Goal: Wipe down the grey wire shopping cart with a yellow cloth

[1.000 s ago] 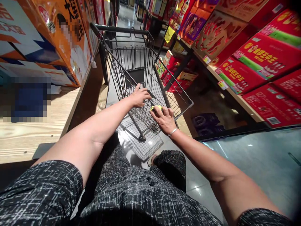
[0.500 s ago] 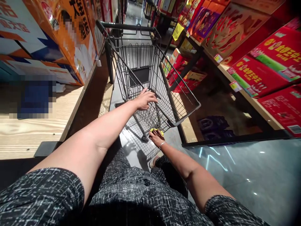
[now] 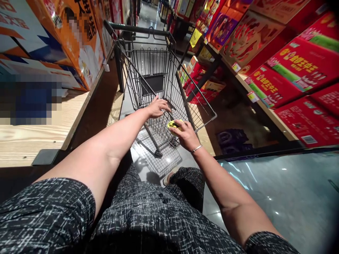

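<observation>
A black wire shopping cart [image 3: 153, 84] stands in front of me, its near end close to my legs. My left hand [image 3: 158, 107] lies over the cart's left top rail, its fingers curled down around the rail. In my right hand [image 3: 186, 135] is a crumpled yellow cloth [image 3: 172, 124], pinched between thumb and fingers. That hand is at the near end of the cart's rim and covers part of it. Whether the cloth presses on the rail I cannot tell.
On the left, a wooden shelf [image 3: 34, 109] bears large orange and white boxes [image 3: 76, 42]. Stacked red boxes [image 3: 293, 68] fill the shelf on the right. Grey shiny floor [image 3: 265, 190] lies at the lower right, and an aisle runs on beyond the cart.
My right hand has risen with the yellow cloth from low at the cart's near end to its top rim. My left hand stays on the rail; the view has shifted slightly.
</observation>
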Demonstrator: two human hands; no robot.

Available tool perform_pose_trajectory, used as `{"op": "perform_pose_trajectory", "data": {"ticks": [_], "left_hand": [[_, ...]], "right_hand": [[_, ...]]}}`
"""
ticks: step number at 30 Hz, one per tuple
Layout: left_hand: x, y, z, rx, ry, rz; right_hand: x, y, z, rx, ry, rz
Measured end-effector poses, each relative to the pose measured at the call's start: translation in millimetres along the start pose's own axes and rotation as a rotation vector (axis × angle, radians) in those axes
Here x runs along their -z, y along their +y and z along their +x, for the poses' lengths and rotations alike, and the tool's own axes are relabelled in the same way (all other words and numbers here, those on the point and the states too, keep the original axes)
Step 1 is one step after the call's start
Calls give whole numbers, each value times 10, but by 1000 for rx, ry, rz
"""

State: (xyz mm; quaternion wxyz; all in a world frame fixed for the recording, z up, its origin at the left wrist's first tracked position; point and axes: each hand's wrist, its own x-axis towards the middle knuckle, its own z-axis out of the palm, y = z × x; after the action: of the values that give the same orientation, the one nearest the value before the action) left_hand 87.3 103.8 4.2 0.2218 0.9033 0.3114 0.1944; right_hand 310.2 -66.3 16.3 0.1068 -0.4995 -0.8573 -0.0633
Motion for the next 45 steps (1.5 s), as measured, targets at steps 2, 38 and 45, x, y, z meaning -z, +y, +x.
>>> {"op": "perform_pose_trajectory", "data": {"ticks": [2, 38, 45], "left_hand": [[22, -2, 1, 12, -16, 2], [-466, 1197, -221, 58, -146, 165], [-649, 1283, -357, 57, -91, 207]], "right_hand": [[-18, 60, -176, -12, -21, 18], [-260, 0, -720, -384, 501, 315], [-351, 509, -410, -479, 444, 411]]}}
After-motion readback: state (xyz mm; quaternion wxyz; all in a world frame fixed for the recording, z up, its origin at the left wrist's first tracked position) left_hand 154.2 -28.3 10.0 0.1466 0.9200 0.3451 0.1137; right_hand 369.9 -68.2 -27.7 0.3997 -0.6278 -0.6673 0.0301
